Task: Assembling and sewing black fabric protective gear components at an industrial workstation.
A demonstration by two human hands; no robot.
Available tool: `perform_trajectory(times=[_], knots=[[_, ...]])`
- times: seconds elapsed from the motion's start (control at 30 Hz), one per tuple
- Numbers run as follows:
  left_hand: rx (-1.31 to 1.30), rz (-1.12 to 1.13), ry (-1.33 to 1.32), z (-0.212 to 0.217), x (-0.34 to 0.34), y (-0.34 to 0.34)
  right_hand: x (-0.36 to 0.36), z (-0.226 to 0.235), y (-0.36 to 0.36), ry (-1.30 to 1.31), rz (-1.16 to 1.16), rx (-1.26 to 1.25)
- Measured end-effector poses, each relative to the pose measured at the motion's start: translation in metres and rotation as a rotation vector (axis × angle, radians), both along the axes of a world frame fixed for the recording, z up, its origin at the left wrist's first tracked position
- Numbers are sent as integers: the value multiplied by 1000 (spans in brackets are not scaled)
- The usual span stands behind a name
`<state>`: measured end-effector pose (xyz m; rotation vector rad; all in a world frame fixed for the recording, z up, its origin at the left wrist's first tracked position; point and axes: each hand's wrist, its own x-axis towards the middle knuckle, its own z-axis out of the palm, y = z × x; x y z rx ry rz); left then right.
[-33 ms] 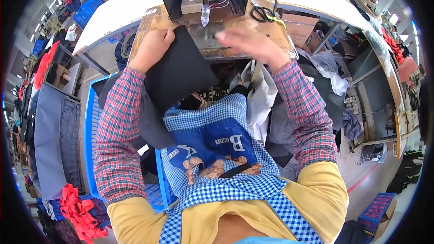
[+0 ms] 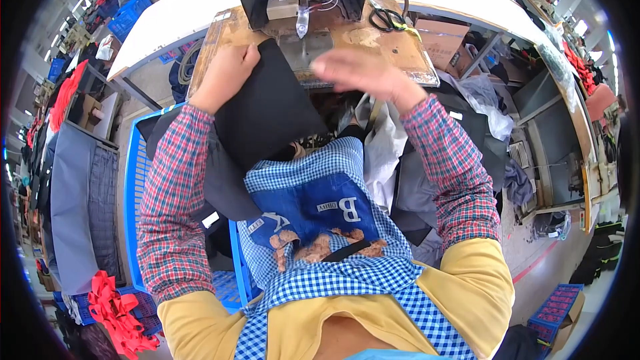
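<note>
the pointed metal tip [image 2: 302, 25] above the worktop [image 2: 370, 40] served as the landmark. from where i stood, the black cloth [image 2: 267, 110] lay to the left of the tip and extended down from it toward the blue apron [image 2: 300, 190]. the left hand [image 2: 229, 73] was clenched on the upper left edge of the cloth, left of the tip; its fingertips were hidden. the right hand [image 2: 367, 75] was apart from the left, below and to the right of the tip, with fingers extended and blurred; no object was seen in it. its contact with the cloth could not be confirmed.

step in hand, as judged: positioning the cloth beside the tip. the next move appeared to call for the right hand to steady the free right edge while the left maintained its hold.

change from the earlier frame: the cloth's lower right corner had shifted farther below the tip and slightly rightward. the right fingertips had moved slightly left and lower. the left hand had scarcely moved.
</note>
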<state>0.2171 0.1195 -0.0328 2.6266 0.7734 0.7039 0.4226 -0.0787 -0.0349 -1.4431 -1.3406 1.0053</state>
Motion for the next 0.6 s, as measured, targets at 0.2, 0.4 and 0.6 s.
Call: perform_trajectory(times=[0.2, 0.4, 0.6], knots=[[-435, -349, -82, 28, -55, -74, -63, 35, -45, -164, 361, -14], [-463, -335, 756, 63, -123, -92, -14, 117, -128, -506, 165, 222], [-867, -656, 230, 60, -112, -156, 42, 153, -176, -468, -178, 156]])
